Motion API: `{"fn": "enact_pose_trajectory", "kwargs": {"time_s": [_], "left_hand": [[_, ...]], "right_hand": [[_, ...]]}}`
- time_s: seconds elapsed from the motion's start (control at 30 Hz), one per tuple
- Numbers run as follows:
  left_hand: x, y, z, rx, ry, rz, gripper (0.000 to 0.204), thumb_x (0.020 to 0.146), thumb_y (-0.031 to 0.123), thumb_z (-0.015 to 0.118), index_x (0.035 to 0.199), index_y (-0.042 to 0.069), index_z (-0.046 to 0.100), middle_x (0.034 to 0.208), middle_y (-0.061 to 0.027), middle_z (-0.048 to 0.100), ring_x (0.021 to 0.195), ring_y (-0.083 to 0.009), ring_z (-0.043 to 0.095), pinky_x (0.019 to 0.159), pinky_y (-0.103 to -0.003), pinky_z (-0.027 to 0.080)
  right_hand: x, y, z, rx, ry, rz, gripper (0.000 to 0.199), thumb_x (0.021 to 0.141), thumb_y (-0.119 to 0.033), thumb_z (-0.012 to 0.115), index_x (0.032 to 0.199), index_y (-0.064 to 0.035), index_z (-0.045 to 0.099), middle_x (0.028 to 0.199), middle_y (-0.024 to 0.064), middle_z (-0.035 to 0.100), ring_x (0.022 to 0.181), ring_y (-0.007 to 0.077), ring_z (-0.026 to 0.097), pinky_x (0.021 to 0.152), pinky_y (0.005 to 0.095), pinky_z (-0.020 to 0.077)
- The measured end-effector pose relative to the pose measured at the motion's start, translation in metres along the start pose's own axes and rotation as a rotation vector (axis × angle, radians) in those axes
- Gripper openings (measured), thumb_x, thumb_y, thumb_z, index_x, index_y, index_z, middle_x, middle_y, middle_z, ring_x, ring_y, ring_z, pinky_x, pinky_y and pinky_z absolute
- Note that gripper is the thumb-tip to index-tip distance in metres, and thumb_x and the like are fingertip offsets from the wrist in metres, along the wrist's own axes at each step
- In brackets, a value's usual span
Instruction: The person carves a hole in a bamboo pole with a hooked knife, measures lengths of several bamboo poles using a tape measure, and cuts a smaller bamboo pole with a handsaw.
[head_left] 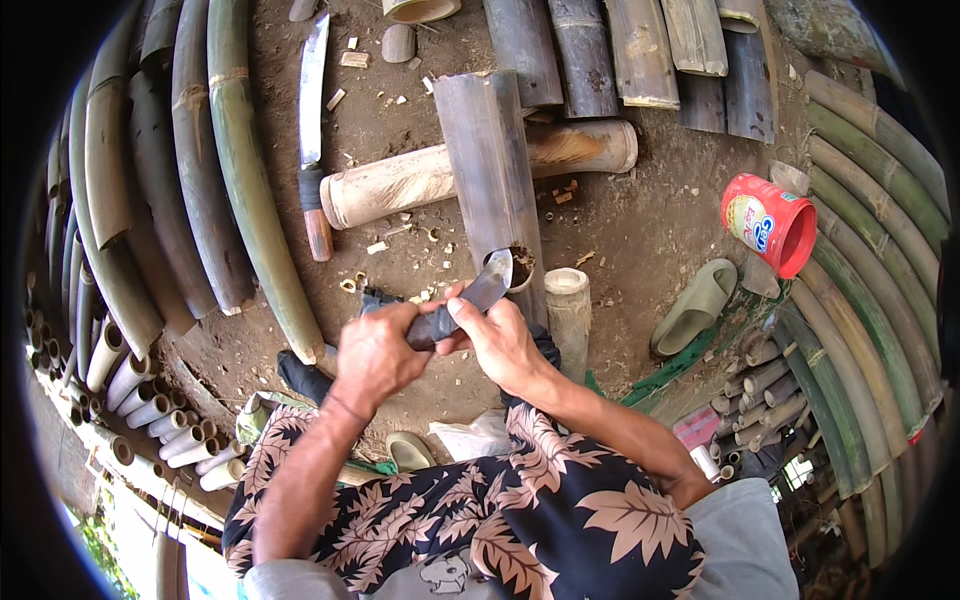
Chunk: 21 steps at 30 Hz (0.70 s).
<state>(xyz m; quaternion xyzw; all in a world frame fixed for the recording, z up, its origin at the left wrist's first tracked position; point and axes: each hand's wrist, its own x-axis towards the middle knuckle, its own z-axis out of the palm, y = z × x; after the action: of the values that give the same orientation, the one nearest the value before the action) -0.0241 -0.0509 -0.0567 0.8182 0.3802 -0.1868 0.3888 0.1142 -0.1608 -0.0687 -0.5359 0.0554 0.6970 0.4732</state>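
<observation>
My left hand [378, 348] is closed around the dark wrapped handle of a short, broad-bladed knife [489, 285]. My right hand [505, 343] grips the same tool farther up, its thumb where handle meets blade. The blade points up and right, its tip at the open near end of a thick grey-brown bamboo piece [485, 165]. Whether the tip touches the rim, I cannot tell. That piece slopes across a pale bamboo log [395, 185] lying crosswise on the dirt. Just right of the opening stands a short bamboo stub [568, 300].
A machete [314, 95] lies on the ground to the left, among wood chips. Long bamboo poles [240, 150] line the left; split bamboo [875, 150] lines the right. A red can [770, 225] and a green slipper [695, 308] sit at right. Cut bamboo sections [640, 55] lie beyond.
</observation>
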Motion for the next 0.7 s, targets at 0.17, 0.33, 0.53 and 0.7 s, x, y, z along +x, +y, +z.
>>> {"fn": "enact_pose_trajectory", "kwargs": {"time_s": [0.17, 0.33, 0.53, 0.7], "left_hand": [[0.055, 0.054, -0.087, 0.579, -0.231, 0.249, 0.009, 0.081, 0.017, 0.065, 0.078, 0.011, 0.071, 0.076, -0.0097, 0.071, 0.070, -0.0270, 0.071, 0.064, -0.039, 0.056], [0.097, 0.146, -0.121, 0.881, -0.548, 0.317, 0.014, 0.085, 0.027, 0.068, 0.088, 0.015, 0.076, 0.088, -0.0024, 0.075, 0.082, -0.0182, 0.073, 0.064, -0.032, 0.054], [0.103, 0.143, -0.114, 0.893, -0.433, 0.437, 0.016, 0.084, 0.020, 0.067, 0.072, 0.012, 0.073, 0.073, -0.0032, 0.072, 0.071, -0.0186, 0.071, 0.058, -0.033, 0.051], [0.090, 0.073, -0.115, 0.702, -0.650, 0.337, 0.007, 0.075, 0.016, 0.067, 0.073, 0.011, 0.072, 0.070, -0.0093, 0.069, 0.069, -0.0258, 0.070, 0.064, -0.040, 0.055]], "right_hand": [[0.000, -0.017, -0.001, 0.762, -0.090, -0.076, 0.028, 0.104, -0.024, 0.048, 0.124, -0.0056, 0.051, 0.115, 0.0160, 0.067, 0.087, 0.0227, 0.069, 0.087, 0.0398, 0.0577], [-0.008, -0.026, -0.015, 1.212, -0.218, 0.038, 0.036, 0.107, -0.032, 0.037, 0.120, -0.0044, 0.057, 0.106, 0.0144, 0.069, 0.091, 0.0233, 0.070, 0.096, 0.0425, 0.0545], [-0.007, -0.032, -0.021, 1.212, -0.198, 0.090, 0.038, 0.106, -0.036, 0.039, 0.120, -0.0068, 0.060, 0.085, 0.0089, 0.071, 0.085, 0.0215, 0.070, 0.088, 0.0413, 0.0582], [-0.017, 0.003, -0.014, 1.022, -0.221, 0.225, 0.030, 0.104, -0.026, 0.049, 0.131, -0.0135, 0.054, 0.082, 0.0054, 0.070, 0.074, 0.0181, 0.071, 0.079, 0.0406, 0.0595]]}}
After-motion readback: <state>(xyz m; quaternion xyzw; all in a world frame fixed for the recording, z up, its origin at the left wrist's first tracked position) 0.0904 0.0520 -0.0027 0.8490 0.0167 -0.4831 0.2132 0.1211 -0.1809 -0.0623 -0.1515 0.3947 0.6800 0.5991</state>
